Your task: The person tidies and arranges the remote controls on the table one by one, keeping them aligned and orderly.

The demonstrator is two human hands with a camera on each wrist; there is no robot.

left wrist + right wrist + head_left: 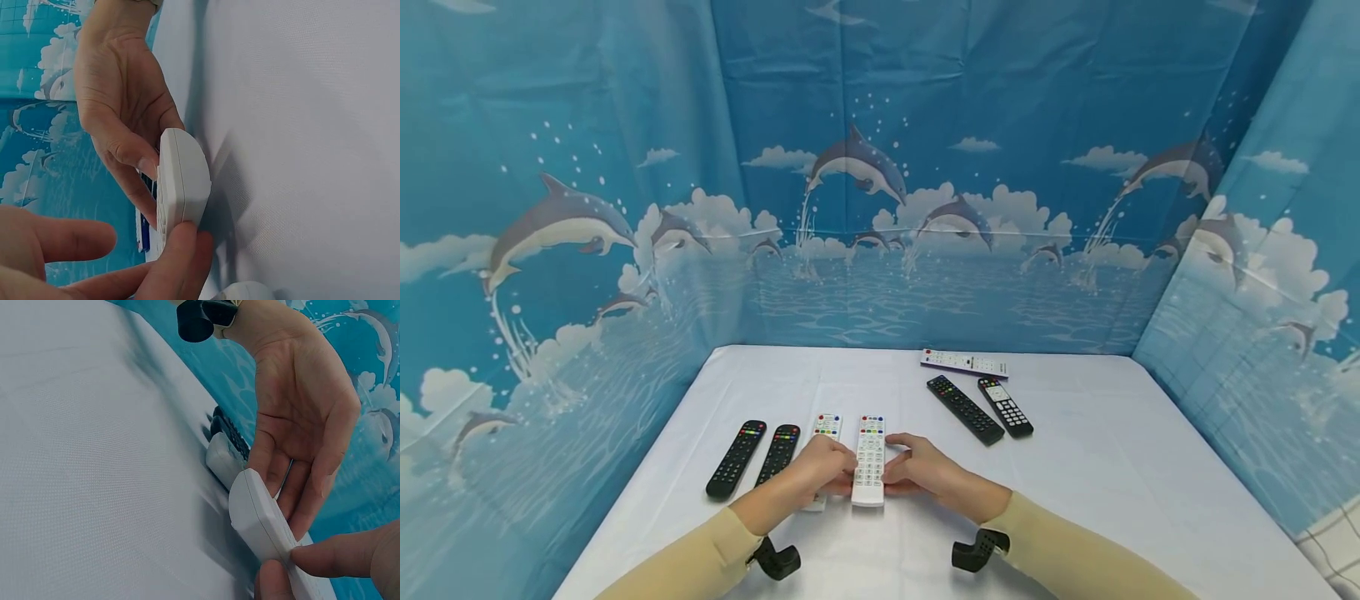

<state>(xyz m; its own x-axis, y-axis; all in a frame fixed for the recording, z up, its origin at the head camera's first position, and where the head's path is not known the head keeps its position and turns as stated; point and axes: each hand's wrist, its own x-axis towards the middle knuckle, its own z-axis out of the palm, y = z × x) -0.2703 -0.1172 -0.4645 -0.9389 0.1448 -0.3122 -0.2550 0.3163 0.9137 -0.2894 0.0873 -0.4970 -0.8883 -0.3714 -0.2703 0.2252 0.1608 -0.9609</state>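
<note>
step: I read it as squaring the white remote (869,460) into the row | grip: left hand (822,470) and right hand (922,472) pinching its sides | loc: tablecloth (1097,467), beside second white remote (827,427) | next: needs a straight nudge, I'd guess

Both hands, left hand (823,468) and right hand (921,471), grip a white remote (869,460) near the bench (1112,467) front; two black remotes (756,457) lie left.

head: high, facing forward-down over whole tabletop (1097,467) | wrists: close, low, facing inward from opposite sides | shared: white remote (869,460) near end
</note>
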